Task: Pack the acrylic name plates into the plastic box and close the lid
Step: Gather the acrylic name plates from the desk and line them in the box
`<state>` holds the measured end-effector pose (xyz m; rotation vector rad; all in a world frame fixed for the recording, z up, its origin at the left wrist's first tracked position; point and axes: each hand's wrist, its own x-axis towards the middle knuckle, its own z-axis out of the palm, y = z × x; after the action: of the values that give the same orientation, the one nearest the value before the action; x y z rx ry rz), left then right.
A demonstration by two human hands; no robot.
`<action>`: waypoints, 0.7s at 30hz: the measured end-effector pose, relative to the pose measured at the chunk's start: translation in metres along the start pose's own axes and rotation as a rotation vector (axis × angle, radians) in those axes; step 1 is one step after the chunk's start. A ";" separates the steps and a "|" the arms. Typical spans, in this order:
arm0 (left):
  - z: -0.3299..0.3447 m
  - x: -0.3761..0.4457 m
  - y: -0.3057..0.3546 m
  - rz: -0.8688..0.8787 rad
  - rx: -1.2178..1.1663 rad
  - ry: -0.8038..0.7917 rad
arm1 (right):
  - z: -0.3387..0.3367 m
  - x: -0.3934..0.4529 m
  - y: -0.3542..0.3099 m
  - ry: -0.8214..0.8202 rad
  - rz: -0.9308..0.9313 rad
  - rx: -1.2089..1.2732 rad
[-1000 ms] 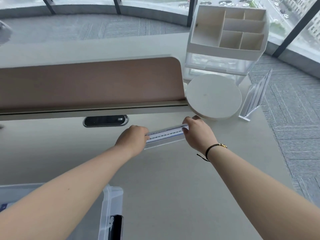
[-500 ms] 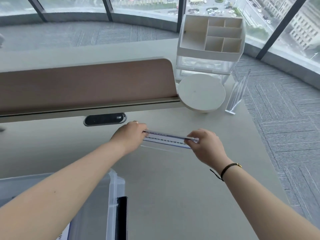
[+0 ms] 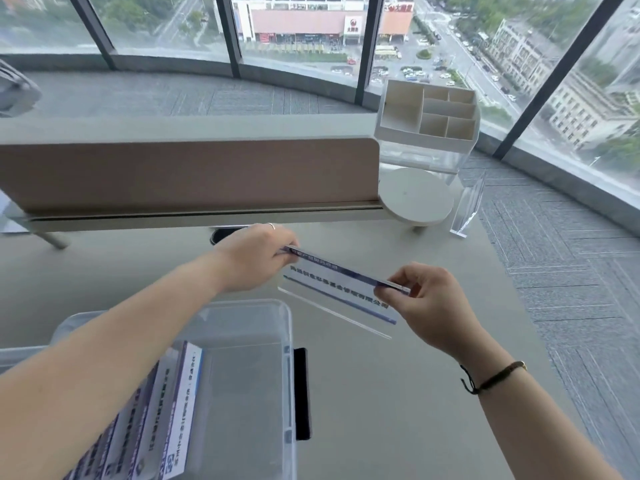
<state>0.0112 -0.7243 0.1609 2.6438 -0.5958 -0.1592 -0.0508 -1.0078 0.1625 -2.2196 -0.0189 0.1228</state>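
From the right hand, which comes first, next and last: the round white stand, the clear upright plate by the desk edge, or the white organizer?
From the right hand:
1. Round white stand, ahead.
2. Clear upright plate, ahead and right.
3. White organizer, farthest, by the window.

white organizer (image 3: 427, 116) | round stand (image 3: 415, 196) | desk divider (image 3: 187, 173) | desk (image 3: 398, 393)

Grey desk (image 3: 398, 393), plastic box (image 3: 249, 375), round stand (image 3: 415, 197), acrylic holder (image 3: 469, 207)
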 end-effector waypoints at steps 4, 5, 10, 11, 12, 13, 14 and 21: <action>-0.031 -0.036 -0.019 0.020 0.003 -0.112 | 0.024 -0.032 -0.038 -0.085 -0.019 -0.034; -0.037 -0.045 -0.024 0.020 0.015 -0.154 | 0.031 -0.039 -0.045 -0.100 -0.018 -0.040; -0.052 -0.081 -0.054 -0.018 -0.013 -0.326 | 0.074 -0.072 -0.073 -0.173 -0.012 -0.110; -0.052 -0.087 -0.061 -0.021 -0.010 -0.352 | 0.084 -0.078 -0.077 -0.193 -0.004 -0.127; -0.052 -0.091 -0.065 -0.020 0.002 -0.378 | 0.094 -0.085 -0.080 -0.213 0.009 -0.139; -0.050 -0.095 -0.070 -0.012 0.023 -0.403 | 0.104 -0.092 -0.083 -0.232 0.026 -0.149; -0.048 -0.097 -0.073 0.003 0.050 -0.424 | 0.114 -0.098 -0.084 -0.253 0.043 -0.164; -0.006 -0.101 -0.083 0.157 0.201 -0.595 | 0.193 -0.146 -0.068 -0.364 0.102 -0.346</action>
<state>-0.0469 -0.6106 0.1326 2.7128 -1.0498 -0.8997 -0.2126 -0.8224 0.1122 -2.5126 -0.1357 0.6202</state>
